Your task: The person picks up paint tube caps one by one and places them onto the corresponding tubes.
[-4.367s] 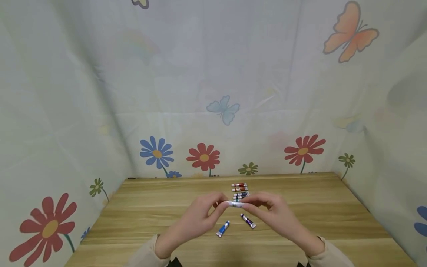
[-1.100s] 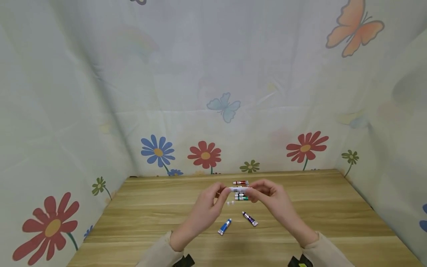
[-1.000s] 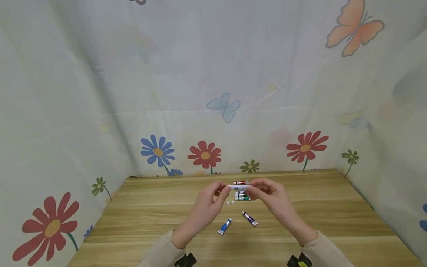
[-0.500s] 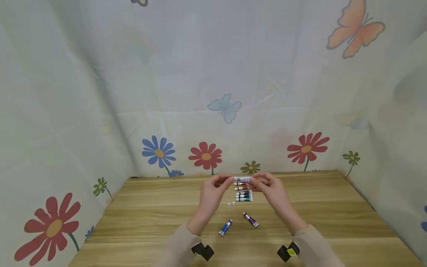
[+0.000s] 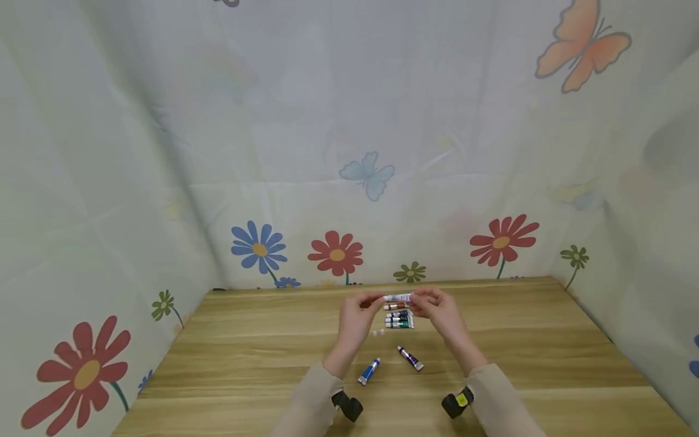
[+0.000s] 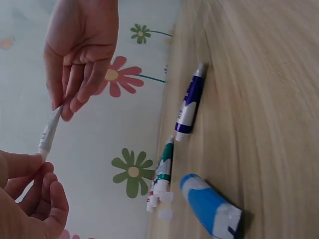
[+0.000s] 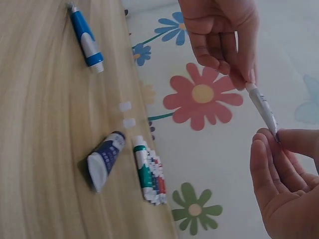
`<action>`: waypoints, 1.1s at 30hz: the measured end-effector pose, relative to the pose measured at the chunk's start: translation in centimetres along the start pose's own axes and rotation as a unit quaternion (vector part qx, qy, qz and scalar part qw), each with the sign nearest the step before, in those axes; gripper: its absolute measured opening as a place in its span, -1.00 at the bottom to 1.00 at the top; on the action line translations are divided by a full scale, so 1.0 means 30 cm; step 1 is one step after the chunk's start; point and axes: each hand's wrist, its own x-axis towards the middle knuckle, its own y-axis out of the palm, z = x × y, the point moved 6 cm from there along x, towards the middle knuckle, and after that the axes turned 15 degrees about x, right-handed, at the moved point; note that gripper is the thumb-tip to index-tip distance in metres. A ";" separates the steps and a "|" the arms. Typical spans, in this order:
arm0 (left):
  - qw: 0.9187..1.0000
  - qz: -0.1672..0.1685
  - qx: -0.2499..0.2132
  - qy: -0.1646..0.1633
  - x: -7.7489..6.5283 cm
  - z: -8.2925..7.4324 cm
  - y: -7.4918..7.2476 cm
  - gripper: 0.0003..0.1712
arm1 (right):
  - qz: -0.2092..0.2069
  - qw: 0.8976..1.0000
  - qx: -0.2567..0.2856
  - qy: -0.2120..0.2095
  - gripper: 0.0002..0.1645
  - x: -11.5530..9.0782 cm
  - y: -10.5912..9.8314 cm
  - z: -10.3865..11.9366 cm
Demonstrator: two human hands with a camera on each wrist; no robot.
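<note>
Nearest are two beige sleeves [image 5: 308,397], each with a black device [image 5: 347,405] at the wrist. Between and beyond them on the wooden table [image 5: 246,352] lie a blue tube [image 5: 369,371] to the left and a purple tube [image 5: 410,359] slightly farther off to the right. Past these sit two small white pieces [image 7: 129,123], side by side, just left of a row of capped tubes, the green tube [image 5: 400,325] nearest and an orange-red tube [image 5: 395,306] farther back. Raised off the table at the far side of that row is a white tube [image 5: 397,298]: the left hand [image 5: 355,318] pinches its left, cap end, and the right hand [image 5: 441,312] pinches its right, flat end. Farthest hangs a pale curtain [image 5: 273,121] printed with flowers and butterflies.
</note>
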 end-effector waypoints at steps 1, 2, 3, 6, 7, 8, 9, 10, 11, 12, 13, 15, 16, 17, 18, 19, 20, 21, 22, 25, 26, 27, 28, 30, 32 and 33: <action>1.000 0.007 0.000 -0.006 -0.001 0.012 0.007 -0.79 | -0.001 1.000 -0.003 0.005 -0.68 0.003 -0.003 -0.011; 1.000 0.016 0.000 -0.012 -0.002 0.025 0.015 -0.80 | -0.002 1.000 -0.008 0.010 -0.68 0.006 -0.006 -0.022; 1.000 0.025 0.000 -0.019 -0.003 0.036 0.024 -0.80 | -0.002 1.000 -0.011 0.015 -0.69 0.008 -0.008 -0.032; 0.998 0.056 0.002 -0.030 -0.006 0.063 0.046 -0.82 | -0.009 0.999 -0.024 0.026 -0.71 0.013 -0.018 -0.057; 0.997 0.065 0.005 -0.032 -0.007 0.069 0.052 -0.83 | -0.011 0.999 -0.028 0.030 -0.72 0.015 -0.022 -0.065; 0.997 0.071 0.010 -0.030 -0.006 0.075 0.058 -0.84 | -0.012 0.999 -0.033 0.035 -0.72 0.016 -0.026 -0.073; 0.996 0.077 0.017 -0.029 -0.006 0.082 0.064 -0.85 | -0.015 0.998 -0.036 0.040 -0.72 0.017 -0.030 -0.081; 0.996 0.082 0.023 -0.027 -0.006 0.087 0.068 -0.86 | -0.017 0.998 -0.041 0.045 -0.71 0.017 -0.034 -0.087; 0.996 0.085 0.033 -0.018 -0.005 0.091 0.073 -0.88 | -0.020 0.998 -0.045 0.051 -0.70 0.017 -0.038 -0.094; 0.995 0.088 0.043 -0.014 -0.004 0.096 0.077 -0.90 | -0.019 0.997 -0.052 0.055 -0.70 0.017 -0.041 -0.101; 0.994 0.091 0.054 -0.009 -0.004 0.100 0.081 -0.91 | -0.021 0.996 -0.062 0.061 -0.68 0.017 -0.046 -0.107; 0.992 0.101 0.075 0.002 -0.003 0.110 0.090 -0.93 | -0.024 0.994 -0.073 0.072 -0.68 0.017 -0.052 -0.118; 0.991 0.107 0.084 0.006 -0.004 0.113 0.094 -0.94 | -0.024 0.994 -0.079 0.077 -0.67 0.017 -0.056 -0.125; 0.989 0.114 0.093 0.012 -0.004 0.117 0.099 -0.94 | -0.024 0.993 -0.083 0.083 -0.68 0.018 -0.059 -0.132; 0.987 0.122 0.101 0.012 -0.006 0.123 0.104 -0.93 | -0.021 0.992 -0.086 0.088 -0.68 0.019 -0.061 -0.140; 0.986 0.128 0.109 0.017 -0.006 0.124 0.107 -0.93 | -0.016 0.992 -0.085 0.094 -0.68 0.022 -0.062 -0.146; 0.984 0.134 0.116 0.020 -0.006 0.126 0.109 -0.94 | -0.009 0.992 -0.083 0.097 -0.69 0.024 -0.062 -0.153; 0.982 0.138 0.124 0.024 -0.006 0.126 0.111 -0.94 | -0.005 0.992 -0.081 0.101 -0.69 0.027 -0.062 -0.160; 0.981 0.141 0.132 0.028 -0.007 0.126 0.112 -0.94 | -0.001 0.991 -0.080 0.104 -0.70 0.030 -0.062 -0.166; 0.975 0.151 0.159 0.046 -0.005 0.124 0.116 -0.94 | 0.008 0.991 -0.082 0.109 -0.71 0.038 -0.064 -0.181; 0.972 0.155 0.168 0.050 -0.003 0.122 0.119 -0.93 | 0.005 0.990 -0.085 0.111 -0.72 0.041 -0.067 -0.186; 0.970 0.160 0.177 0.056 -0.003 0.120 0.123 -0.93 | 0.002 0.990 -0.087 0.115 -0.73 0.043 -0.070 -0.190; 0.967 0.166 0.184 0.058 -0.002 0.119 0.127 -0.92 | 0.001 0.989 -0.091 0.118 -0.74 0.044 -0.073 -0.195; 0.963 0.179 0.193 0.059 -0.001 0.120 0.138 -0.91 | 0.003 0.988 -0.091 0.128 -0.77 0.045 -0.079 -0.207; 0.960 0.189 0.201 0.053 -0.001 0.124 0.148 -0.90 | 0.007 0.986 -0.086 0.142 -0.79 0.041 -0.084 -0.222; 0.959 0.192 0.204 0.052 0.000 0.128 0.154 -0.90 | 0.012 0.985 -0.085 0.147 -0.80 0.039 -0.086 -0.229</action>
